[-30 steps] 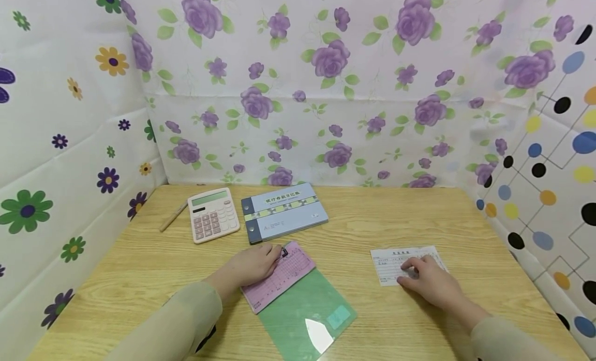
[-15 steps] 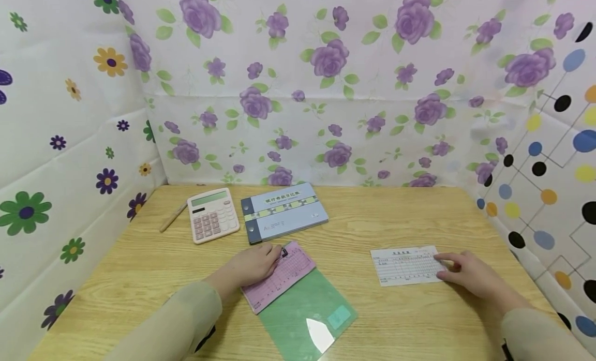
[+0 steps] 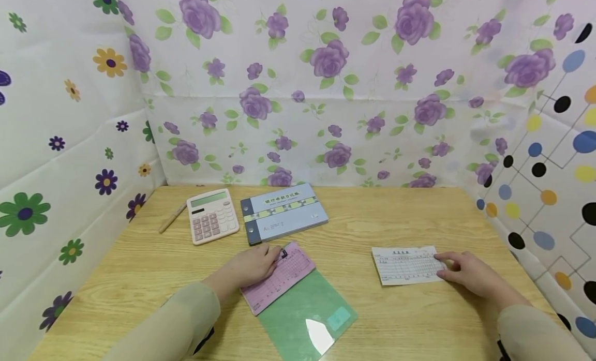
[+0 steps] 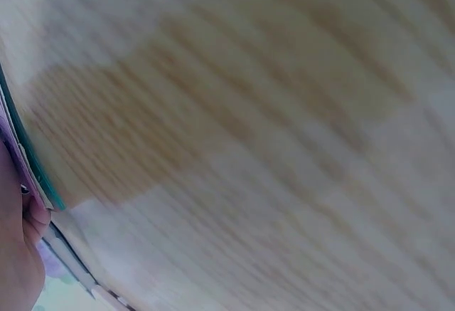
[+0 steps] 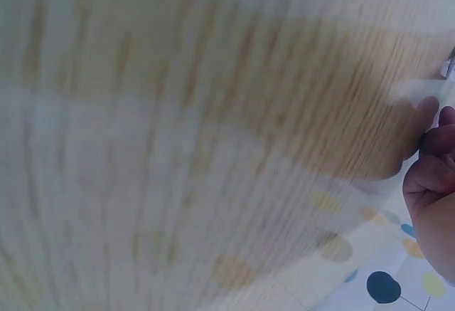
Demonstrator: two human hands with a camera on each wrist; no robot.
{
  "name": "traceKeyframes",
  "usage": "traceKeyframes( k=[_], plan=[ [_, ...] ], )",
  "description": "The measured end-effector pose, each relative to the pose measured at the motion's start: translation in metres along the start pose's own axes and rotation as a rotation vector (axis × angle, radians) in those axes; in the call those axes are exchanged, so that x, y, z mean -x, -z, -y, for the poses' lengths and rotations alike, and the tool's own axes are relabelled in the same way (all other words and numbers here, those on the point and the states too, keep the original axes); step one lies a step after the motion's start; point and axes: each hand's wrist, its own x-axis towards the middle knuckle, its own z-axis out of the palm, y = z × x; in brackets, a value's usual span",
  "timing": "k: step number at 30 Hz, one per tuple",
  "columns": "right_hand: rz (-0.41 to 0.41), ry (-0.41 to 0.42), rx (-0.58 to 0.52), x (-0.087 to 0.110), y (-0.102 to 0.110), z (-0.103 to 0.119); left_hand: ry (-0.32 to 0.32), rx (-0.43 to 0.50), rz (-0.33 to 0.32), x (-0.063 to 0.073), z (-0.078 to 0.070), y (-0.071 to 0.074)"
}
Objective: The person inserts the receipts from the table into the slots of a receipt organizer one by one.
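My left hand (image 3: 253, 265) lies over the left part of a stack of pink printed slips (image 3: 284, 279), its fingertips at the black clip (image 3: 282, 253) on the upper edge. Under the slips is a green translucent sheet (image 3: 304, 309) with a small turquoise label. In the left wrist view, the fingers (image 4: 37, 215) curl at the edge of that stack. At the right, my right hand (image 3: 472, 274) pinches the right edge of a white printed slip (image 3: 405, 266) between thumb and index finger. In the right wrist view, the right hand (image 5: 434, 176) shows only at the edge, mostly cut off.
Behind the pink slips lies a blue account book (image 3: 286, 213). A pink and white calculator (image 3: 213, 216) is to its left, with a tan pen (image 3: 173, 217) beside it. The wooden table (image 3: 386, 216) meets patterned cloth walls on three sides.
My right hand has moved right, from over the middle of the white slip to its right edge, which it now pinches. The slip has shifted very slightly. My left hand stays in place.
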Motion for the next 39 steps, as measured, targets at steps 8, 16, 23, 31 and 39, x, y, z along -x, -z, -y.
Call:
traceKeyframes(
  k=[8,16,23,31,39],
  plan=[
    [-0.004,-0.001,0.004,-0.002,0.0,0.005,-0.001,-0.013,-0.019,0.002,0.002,0.001],
    [0.007,0.0,-0.021,-0.005,0.0,0.009,-0.016,-0.037,-0.031,0.002,0.003,-0.001],
    [0.038,-0.076,-0.078,-0.006,0.0,0.012,-0.026,-0.032,-0.03,0.001,0.001,0.004],
    [0.031,-0.111,-0.274,0.003,0.003,0.014,-0.043,-0.014,-0.015,0.001,-0.001,0.002],
    [0.031,-0.127,-0.418,0.009,0.007,0.009,-0.042,-0.037,-0.028,0.003,-0.001,0.003]
  ],
)
